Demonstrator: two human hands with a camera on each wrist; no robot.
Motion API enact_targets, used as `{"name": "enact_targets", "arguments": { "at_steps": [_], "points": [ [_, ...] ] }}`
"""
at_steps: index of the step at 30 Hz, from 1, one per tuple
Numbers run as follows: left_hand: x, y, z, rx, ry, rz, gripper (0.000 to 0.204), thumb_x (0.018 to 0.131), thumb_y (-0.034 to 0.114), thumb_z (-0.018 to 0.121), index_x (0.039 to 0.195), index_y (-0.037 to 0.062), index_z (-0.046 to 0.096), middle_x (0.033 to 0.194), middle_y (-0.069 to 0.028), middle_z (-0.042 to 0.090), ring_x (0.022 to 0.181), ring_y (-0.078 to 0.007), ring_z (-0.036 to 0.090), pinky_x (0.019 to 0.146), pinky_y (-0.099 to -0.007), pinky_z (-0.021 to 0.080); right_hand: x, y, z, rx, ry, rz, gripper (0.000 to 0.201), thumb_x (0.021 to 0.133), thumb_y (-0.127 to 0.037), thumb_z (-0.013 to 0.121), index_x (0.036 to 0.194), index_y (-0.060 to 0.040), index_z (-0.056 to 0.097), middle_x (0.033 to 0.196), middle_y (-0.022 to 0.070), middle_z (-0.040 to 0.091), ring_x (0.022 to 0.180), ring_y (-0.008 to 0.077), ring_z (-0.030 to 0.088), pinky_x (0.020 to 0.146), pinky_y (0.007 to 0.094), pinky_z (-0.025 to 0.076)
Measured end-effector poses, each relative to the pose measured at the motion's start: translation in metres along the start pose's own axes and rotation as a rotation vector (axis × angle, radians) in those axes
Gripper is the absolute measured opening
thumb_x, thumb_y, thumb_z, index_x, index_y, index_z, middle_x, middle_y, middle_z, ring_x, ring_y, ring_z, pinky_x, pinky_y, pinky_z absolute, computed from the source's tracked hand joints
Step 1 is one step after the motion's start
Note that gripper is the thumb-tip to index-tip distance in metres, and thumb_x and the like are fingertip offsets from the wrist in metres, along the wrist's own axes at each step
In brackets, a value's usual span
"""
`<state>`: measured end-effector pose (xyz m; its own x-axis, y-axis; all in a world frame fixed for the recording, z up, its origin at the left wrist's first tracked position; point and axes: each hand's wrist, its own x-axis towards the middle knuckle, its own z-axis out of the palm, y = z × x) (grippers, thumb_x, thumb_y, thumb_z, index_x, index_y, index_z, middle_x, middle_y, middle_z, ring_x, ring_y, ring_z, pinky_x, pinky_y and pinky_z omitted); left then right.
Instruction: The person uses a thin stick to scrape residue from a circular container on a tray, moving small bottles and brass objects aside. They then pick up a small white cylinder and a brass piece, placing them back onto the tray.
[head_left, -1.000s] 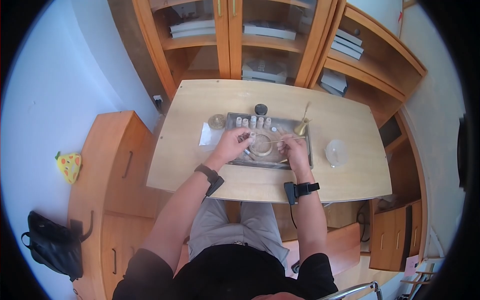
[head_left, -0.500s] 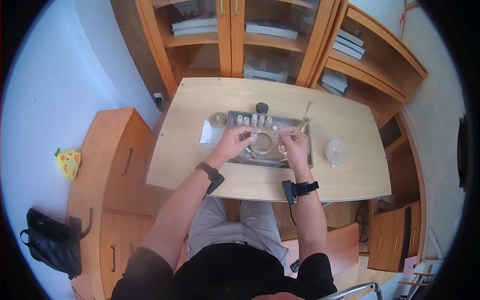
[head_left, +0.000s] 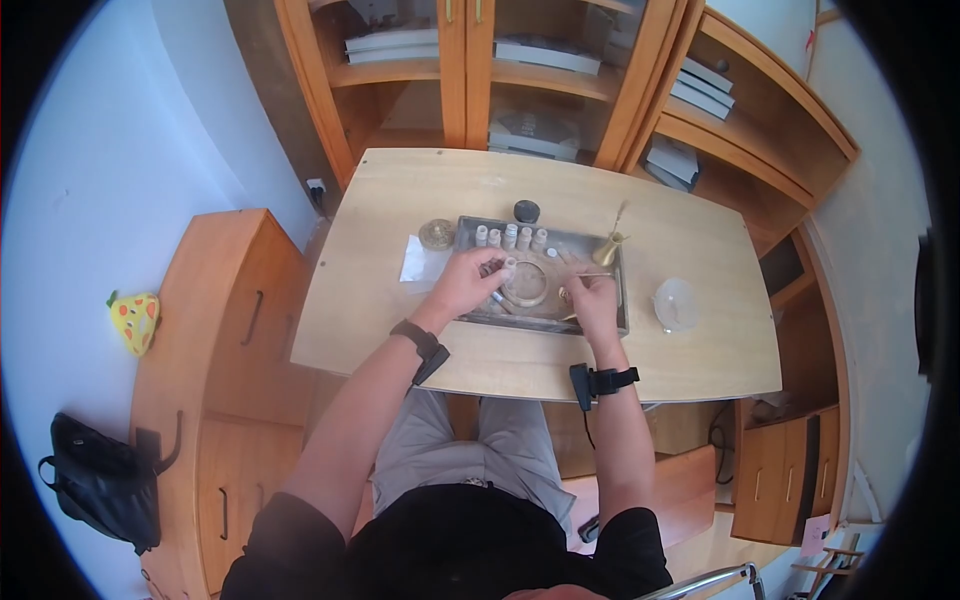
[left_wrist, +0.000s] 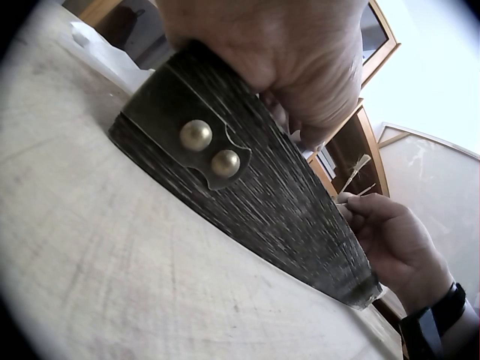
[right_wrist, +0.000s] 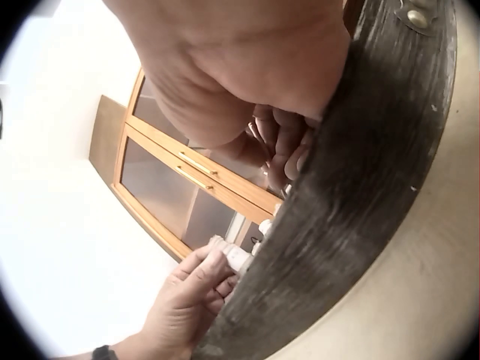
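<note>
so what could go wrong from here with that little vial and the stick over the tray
1. The left hand pinches a small vial over the dark tray; a slack grip could drop it into the round dish.
2. The right hand holds a thin stick close to the brass vase, and a sideways sweep might tip it.
3. The row of small bottles stands just behind both hands, so a forward reach could topple them.
</note>
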<state>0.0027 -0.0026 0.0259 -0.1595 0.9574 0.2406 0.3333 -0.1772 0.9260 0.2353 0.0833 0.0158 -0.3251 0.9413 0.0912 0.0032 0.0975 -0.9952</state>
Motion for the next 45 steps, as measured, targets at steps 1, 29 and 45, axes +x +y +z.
{"name": "enact_targets", "arguments": {
  "at_steps": [1, 29, 45],
  "points": [
    [0.001, -0.002, 0.001, -0.013, 0.002, -0.001, 0.021, 0.095, 0.014, 0.075, 0.110, -0.0007, 0.072, 0.087, -0.0047, 0.072, 0.074, -0.0086, 0.064, 0.069, -0.0277, 0.054, -0.001, 0.002, 0.001, -0.036, -0.024, -0.003, 0.011, 0.096, -0.009, 0.065, 0.097, 0.0003, 0.070, 0.079, 0.0024, 0.070, 0.070, 0.0066, 0.060, 0.061, 0.0232, 0.046],
    [0.002, -0.003, 0.000, 0.009, 0.008, 0.013, 0.023, 0.093, 0.015, 0.077, 0.109, -0.0003, 0.072, 0.086, -0.0066, 0.073, 0.072, -0.0101, 0.064, 0.068, -0.0290, 0.054, -0.001, -0.006, -0.006, 0.417, -0.109, 0.065, 0.009, 0.096, -0.008, 0.064, 0.094, -0.0010, 0.068, 0.083, 0.0085, 0.072, 0.068, 0.0118, 0.062, 0.063, 0.0259, 0.050],
    [0.001, -0.004, 0.000, 0.026, 0.012, 0.031, 0.023, 0.093, 0.015, 0.076, 0.110, -0.0010, 0.072, 0.088, -0.0053, 0.073, 0.074, -0.0091, 0.064, 0.069, -0.0281, 0.055, -0.006, -0.024, 0.013, 0.252, -0.064, -0.109, 0.011, 0.098, -0.007, 0.066, 0.104, 0.0013, 0.070, 0.088, 0.0056, 0.072, 0.076, 0.0095, 0.064, 0.068, 0.0245, 0.051]
  ]
}}
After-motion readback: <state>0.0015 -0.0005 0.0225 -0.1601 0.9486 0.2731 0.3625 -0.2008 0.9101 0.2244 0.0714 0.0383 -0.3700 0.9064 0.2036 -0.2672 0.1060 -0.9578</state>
